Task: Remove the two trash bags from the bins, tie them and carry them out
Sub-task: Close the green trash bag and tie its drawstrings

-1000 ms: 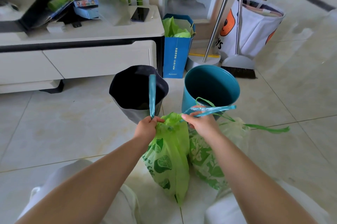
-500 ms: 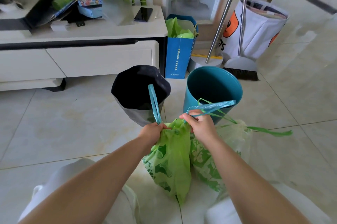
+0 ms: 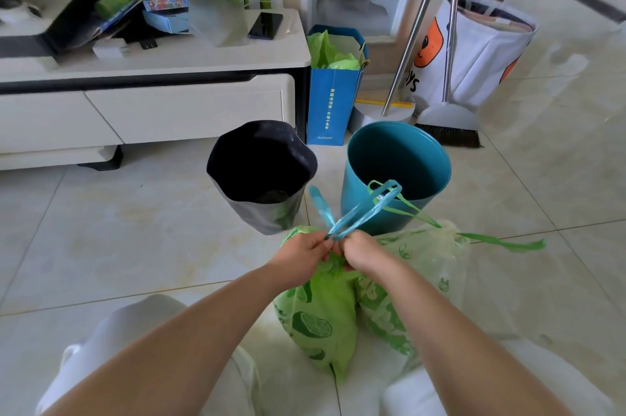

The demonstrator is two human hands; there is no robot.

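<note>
Both bags are out, on the floor just in front of the teal bin (image 3: 396, 175): bright green bag (image 3: 321, 314) nearest the person, paler second bag (image 3: 423, 253) touching its right side, its green drawstring (image 3: 501, 241) trailing loose. Black bin (image 3: 261, 171) sits left of the teal bin. Left hand (image 3: 299, 254) & right hand (image 3: 364, 251) meet at the green bag's neck, each pinching the blue drawstring (image 3: 359, 212), whose strands cross just above them, pointing toward the teal bin. Step in hand, prob.: knotting. To do it well: keep neck bunched, pass one loop under the crossing, pull apart evenly w/ no slack, add a 2nd throw. Thin plastic, so no yanking.
</note>
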